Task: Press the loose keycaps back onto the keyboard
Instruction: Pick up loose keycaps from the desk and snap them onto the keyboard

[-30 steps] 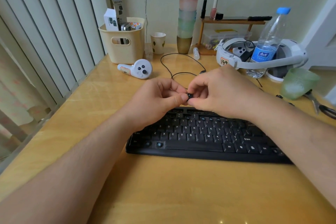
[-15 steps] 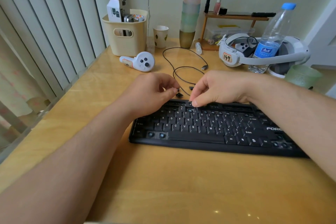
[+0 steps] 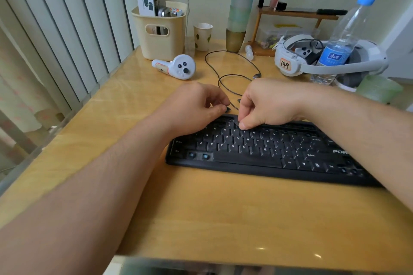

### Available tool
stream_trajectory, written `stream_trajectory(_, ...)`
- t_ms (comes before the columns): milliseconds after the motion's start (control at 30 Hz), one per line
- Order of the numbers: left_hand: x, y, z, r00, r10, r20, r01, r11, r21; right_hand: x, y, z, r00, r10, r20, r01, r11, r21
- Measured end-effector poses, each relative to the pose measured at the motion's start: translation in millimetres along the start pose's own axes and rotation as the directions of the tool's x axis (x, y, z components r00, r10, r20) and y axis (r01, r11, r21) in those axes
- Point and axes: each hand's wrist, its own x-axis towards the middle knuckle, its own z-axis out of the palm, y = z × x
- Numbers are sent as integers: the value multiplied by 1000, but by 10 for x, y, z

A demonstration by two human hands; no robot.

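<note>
- While your two hands sit close together at the far left edge of the black keyboard [image 3: 263,152], they do not touch each other; a narrow gap with a loop of black cable [image 3: 232,78] shows between them.
- Your left hand [image 3: 192,107] is curled, thumb and forefinger pinching a small dark keycap [image 3: 228,108] just beyond the keyboard's top edge, above the number row.
- Your right hand [image 3: 268,105] is bent at the knuckles with its fingers pointing down; one fingertip presses on the upper key rows, just above the Y key. Whether a keycap lies under that fingertip is hidden by the fingers.
- Another small dark piece [image 3: 239,100] lies on the table [image 3: 201,219] just behind your right hand's knuckles, beside the cable; it is too small to say for sure that it is a keycap.
- Your keyboard lies slanted across the yellow table, its near left corner under your left wrist. Two open sockets [image 3: 198,156] with bluish stems show in the bottom row, left of the space bar.
- Further back stand a white controller [image 3: 176,67], a cream basket [image 3: 161,33], a paper cup [image 3: 203,37], a stack of coloured cups [image 3: 241,6], a white headset [image 3: 312,58] labelled 149 and a water bottle [image 3: 342,40].
</note>
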Motion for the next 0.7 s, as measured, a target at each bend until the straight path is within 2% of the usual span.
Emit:
stream_trajectory(200,-20,100,54,998,48,32,-48,999,15,-11,-73,48,999,38,-26,-40,998,-45)
stream_trajectory(367,-9,161,86,998,29,49,-33,997,76,-1,-71,59,998,56,-25,-56,998,-14)
stream_trajectory(600,2,161,97,996,-47,70,44,998,41,10,41,92,990,131,-49,-117,969,217)
stream_trajectory(700,10,172,95,994,-64,84,59,997,50,45,13,105,982,183,-39,-168,953,251)
